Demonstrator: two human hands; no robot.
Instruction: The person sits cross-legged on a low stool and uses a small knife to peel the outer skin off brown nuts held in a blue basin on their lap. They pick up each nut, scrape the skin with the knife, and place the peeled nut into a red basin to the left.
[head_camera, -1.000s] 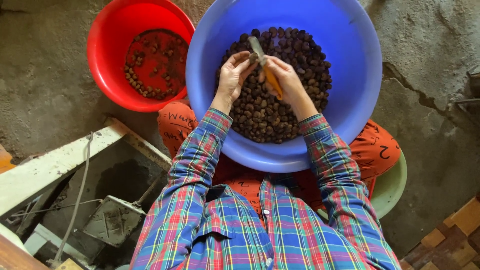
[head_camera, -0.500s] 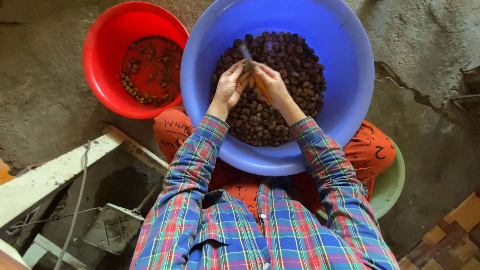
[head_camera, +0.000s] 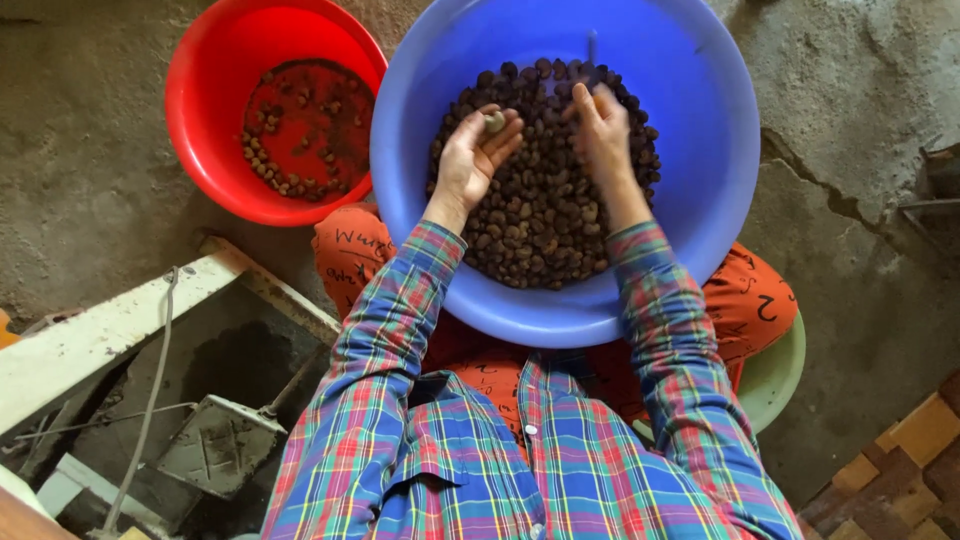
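Blue basin (head_camera: 700, 180): held on the lap, filled with dark brown nuts (head_camera: 545, 210). Left hand (head_camera: 470, 160): one pale kernel (head_camera: 494, 122) pinched in the fingertips. Right hand (head_camera: 603, 135): closed on a thin blade (head_camera: 592, 50). Red basin (head_camera: 210, 120): few nuts, on concrete floor at left.

Rough concrete floor (head_camera: 90, 190) — red basin (head_camera: 200, 150) sits on it.

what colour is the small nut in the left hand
Pale beige, held in the left hand as the nut; head view.

left hand (head_camera: 470, 155) – palm up, fingers curled | right hand (head_camera: 603, 130) – fingers closed, palm down | both forearms extended
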